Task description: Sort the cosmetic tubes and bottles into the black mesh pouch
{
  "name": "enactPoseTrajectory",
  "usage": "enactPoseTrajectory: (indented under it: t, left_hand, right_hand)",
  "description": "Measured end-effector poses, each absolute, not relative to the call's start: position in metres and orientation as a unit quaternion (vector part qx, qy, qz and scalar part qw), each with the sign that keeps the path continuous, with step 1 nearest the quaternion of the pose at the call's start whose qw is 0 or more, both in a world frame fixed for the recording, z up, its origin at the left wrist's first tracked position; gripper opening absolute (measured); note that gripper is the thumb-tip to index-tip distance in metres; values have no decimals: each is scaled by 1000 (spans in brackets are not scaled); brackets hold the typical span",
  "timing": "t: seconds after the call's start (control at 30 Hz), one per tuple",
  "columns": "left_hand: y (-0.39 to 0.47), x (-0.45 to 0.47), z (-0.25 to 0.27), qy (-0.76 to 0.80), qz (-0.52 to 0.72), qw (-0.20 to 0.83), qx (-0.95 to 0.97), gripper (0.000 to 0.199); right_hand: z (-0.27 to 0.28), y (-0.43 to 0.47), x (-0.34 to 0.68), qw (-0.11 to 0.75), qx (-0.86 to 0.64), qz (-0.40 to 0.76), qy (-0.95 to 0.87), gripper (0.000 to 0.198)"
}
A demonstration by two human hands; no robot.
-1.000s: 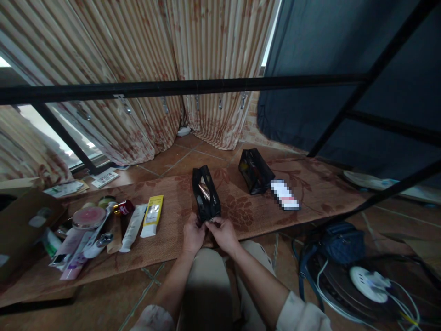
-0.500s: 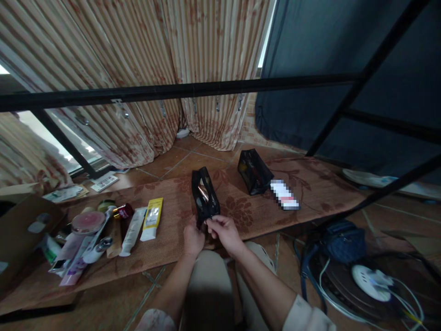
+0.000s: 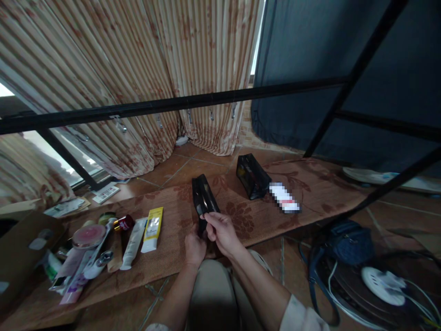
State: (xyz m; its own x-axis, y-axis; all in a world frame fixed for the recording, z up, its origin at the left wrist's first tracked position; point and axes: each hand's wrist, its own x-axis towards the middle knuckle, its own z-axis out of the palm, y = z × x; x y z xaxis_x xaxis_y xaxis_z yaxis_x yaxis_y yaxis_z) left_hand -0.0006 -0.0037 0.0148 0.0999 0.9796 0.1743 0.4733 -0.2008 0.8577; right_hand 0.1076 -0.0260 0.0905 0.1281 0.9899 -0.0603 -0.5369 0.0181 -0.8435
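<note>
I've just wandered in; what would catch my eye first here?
Probably the left hand and right hand, both gripping the near end of a black pouch on the patterned cloth. Next, perhaps, the bright yellow tube left of the pouch, right of a jumble of cosmetics. Behind them, tall striped curtains hang beside dark blue fabric.

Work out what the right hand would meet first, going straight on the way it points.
Most likely the black pouch held in the left hand: the right hand points forward and leftward, with its fingertips at that pouch. Whether it would push in or skim over is unclear.
</note>
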Motion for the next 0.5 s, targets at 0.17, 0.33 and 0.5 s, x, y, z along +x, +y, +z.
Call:
enactPoseTrajectory:
  t: [0.17,0.33,0.5]
  left_hand:
    - [-1,-1,13,541,388,319,675,13]
    - [-1,-2,11,549,387,311,673,19]
    - [-2,-3,11,551,388,308,671,15]
  right_hand:
    - [97,-16,102,658,-369,588,-293,34]
    - [95,-24,109,643,-377,584,-321,34]
    - [90,-31,128,624,-463,513,-364,39]
